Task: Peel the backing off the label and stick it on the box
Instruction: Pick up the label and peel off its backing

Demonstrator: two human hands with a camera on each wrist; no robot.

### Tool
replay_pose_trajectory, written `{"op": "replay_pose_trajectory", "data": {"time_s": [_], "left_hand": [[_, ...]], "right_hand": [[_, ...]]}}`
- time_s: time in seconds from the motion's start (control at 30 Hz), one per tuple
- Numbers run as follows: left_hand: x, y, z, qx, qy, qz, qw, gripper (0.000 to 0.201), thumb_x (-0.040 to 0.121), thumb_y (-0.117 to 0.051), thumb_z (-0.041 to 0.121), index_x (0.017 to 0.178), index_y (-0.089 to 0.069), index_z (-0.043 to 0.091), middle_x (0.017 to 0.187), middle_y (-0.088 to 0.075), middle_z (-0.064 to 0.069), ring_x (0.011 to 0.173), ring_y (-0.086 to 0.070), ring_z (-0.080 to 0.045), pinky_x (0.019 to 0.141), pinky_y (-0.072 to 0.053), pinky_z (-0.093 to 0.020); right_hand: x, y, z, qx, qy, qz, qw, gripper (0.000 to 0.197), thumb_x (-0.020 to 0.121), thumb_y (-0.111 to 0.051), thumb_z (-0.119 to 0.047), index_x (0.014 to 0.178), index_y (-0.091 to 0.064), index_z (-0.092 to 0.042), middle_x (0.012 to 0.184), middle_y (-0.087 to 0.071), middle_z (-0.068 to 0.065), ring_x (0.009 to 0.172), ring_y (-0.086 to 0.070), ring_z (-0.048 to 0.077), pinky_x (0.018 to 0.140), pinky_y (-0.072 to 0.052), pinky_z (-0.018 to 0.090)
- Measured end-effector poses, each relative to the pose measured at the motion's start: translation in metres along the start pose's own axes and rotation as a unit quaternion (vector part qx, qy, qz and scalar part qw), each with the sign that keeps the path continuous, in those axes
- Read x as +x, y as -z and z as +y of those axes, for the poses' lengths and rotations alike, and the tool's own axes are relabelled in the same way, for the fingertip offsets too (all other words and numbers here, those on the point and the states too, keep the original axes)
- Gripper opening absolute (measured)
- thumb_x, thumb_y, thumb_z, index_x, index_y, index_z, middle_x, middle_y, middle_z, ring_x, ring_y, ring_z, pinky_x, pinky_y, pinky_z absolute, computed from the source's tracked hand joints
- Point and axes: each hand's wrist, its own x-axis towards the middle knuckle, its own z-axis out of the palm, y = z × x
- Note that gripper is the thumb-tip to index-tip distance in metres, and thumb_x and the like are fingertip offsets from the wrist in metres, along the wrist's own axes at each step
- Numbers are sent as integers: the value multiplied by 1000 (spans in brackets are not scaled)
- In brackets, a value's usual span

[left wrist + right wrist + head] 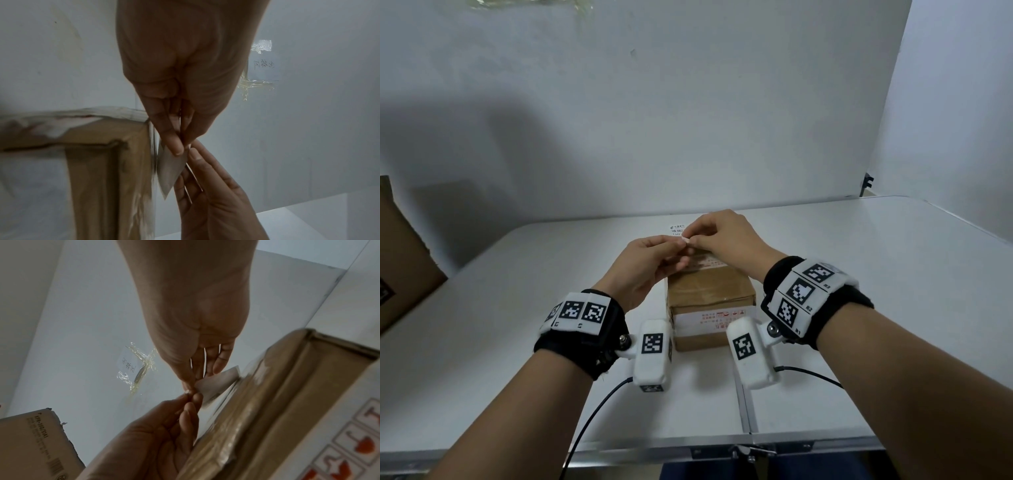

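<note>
A brown cardboard box (709, 298) sealed with clear tape stands on the table in front of me, with red handling marks on its near side. Just above its far top edge, both hands meet on a small white label (687, 242). My left hand (678, 250) pinches one corner between thumb and fingertips, and my right hand (697, 236) pinches the same corner from the other side. In the left wrist view the label (170, 168) hangs beside the box (107, 170). In the right wrist view the label (218, 382) lies against the box (277, 402).
The white folding table (859, 274) has a seam and a latch at its front edge. A white slip with a barcode (676, 229) lies behind the hands. A large cardboard carton (400, 260) leans at the left. Crumpled tape with a handwritten note (261, 65) sticks to the wall.
</note>
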Motion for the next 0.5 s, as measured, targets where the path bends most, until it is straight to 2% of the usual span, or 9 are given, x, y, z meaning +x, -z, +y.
{"op": "replay_pose_trajectory", "data": {"time_s": [0.07, 0.17, 0.3, 0.4, 0.5], "left_hand": [[0, -1, 0, 15, -8, 4, 1000, 16, 88, -61, 8, 97, -69, -3, 82, -71, -9, 66, -63, -14, 75, -57, -22], [0, -3, 1, 54, -28, 14, 998, 19, 89, -60, 8, 99, -67, -6, 83, -69, -12, 65, -60, -17, 75, -57, -24], [-2, -4, 6, 90, -49, 10, 995, 19, 89, -61, 9, 98, -69, -6, 87, -69, -16, 65, -60, -17, 65, -56, -22], [-2, -5, 9, 111, -59, 10, 992, 20, 90, -61, 10, 99, -69, -5, 85, -69, -14, 63, -60, -15, 61, -54, -20], [0, -6, 11, 133, -67, 10, 989, 20, 90, -60, 12, 99, -69, -5, 84, -70, -13, 62, -62, -13, 61, -54, -20]], "right_hand": [[0, 0, -1, 4, -5, -1, 1000, 18, 85, -69, -13, 101, -77, -12, 104, -75, 2, 99, -67, 11, 80, -45, 12], [-1, 1, -2, 19, -18, -11, 1000, 20, 84, -71, -16, 103, -76, -11, 104, -75, 2, 97, -67, 10, 74, -45, 9], [0, 1, -2, 39, -32, -7, 999, 20, 83, -73, -22, 101, -76, -12, 100, -76, 1, 98, -68, 11, 76, -47, 13], [0, 0, -2, 53, -41, 7, 998, 17, 84, -73, -22, 97, -76, -14, 97, -75, -1, 95, -67, 9, 74, -46, 14], [0, 1, -1, 54, -39, 18, 998, 14, 83, -72, -23, 94, -77, -14, 95, -75, -1, 96, -67, 10, 79, -48, 19]]}}
